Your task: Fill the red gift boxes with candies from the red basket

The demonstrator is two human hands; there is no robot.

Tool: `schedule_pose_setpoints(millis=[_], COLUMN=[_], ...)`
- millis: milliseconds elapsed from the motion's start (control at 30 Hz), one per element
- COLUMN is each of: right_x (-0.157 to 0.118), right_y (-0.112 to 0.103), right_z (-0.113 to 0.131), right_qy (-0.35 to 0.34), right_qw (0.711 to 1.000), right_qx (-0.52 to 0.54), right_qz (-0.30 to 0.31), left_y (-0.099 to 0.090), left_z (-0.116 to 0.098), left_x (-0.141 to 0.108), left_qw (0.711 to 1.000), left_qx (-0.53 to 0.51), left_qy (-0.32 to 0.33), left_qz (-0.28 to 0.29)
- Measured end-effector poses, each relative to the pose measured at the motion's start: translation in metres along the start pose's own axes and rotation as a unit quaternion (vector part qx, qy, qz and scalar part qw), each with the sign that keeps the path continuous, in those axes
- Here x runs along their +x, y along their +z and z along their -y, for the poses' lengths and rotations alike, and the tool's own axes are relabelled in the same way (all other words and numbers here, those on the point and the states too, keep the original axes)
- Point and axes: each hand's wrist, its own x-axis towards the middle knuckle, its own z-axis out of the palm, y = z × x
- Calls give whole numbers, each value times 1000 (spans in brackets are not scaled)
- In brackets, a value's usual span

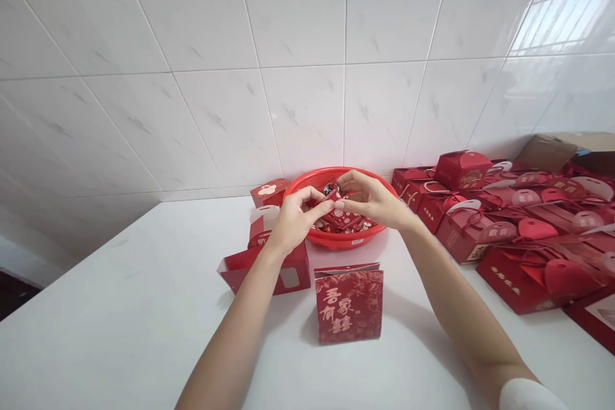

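Over a round red plastic basket (pixel 331 241) filled with small wrapped items, both hands meet. My left hand (pixel 298 214) pinches the left side of a small red packet (pixel 339 213) with light patterns. My right hand (pixel 372 200) has its thumb and fingers closed on the packet's other side. In front of the basket a red box (pixel 350 307) with pale characters stands upright on the white table (pixel 144 295). Left of it lies an open red box (pixel 293 272), partly behind my left forearm.
Many red gift boxes (pixel 528 275) with handles are packed together on the right. Smaller red boxes (pixel 270 193) sit left of the basket. A brown cardboard box (pixel 548 152) is at the far right, and a tiled wall (pixel 302 122) rises behind.
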Motion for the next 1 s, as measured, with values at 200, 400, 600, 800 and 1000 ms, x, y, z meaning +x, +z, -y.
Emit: schedule_pose_setpoints(millis=[200, 400, 600, 800, 1000], right_x=[-14, -23, -33, -38, -38], right_y=[0, -2, -11, -10, -7], right_z=[30, 44, 58, 64, 61], right_qy=[7, -41, -28, -41, -54], right_qw=[1000, 998, 996, 997, 998], right_qx=[3, -23, -34, -18, -12], right_qz=[0, -35, -81, -67, -31], left_y=[6, 12, -6, -13, -5], left_z=[-19, -27, -54, -71, -60], left_x=[-15, -23, -43, -65, -60], left_qw=[998, 999, 978, 885, 864], left_qx=[14, -4, 183, 344, 387], left_qy=[47, 39, -25, -34, -32], left_qz=[-28, -22, 102, 313, 320])
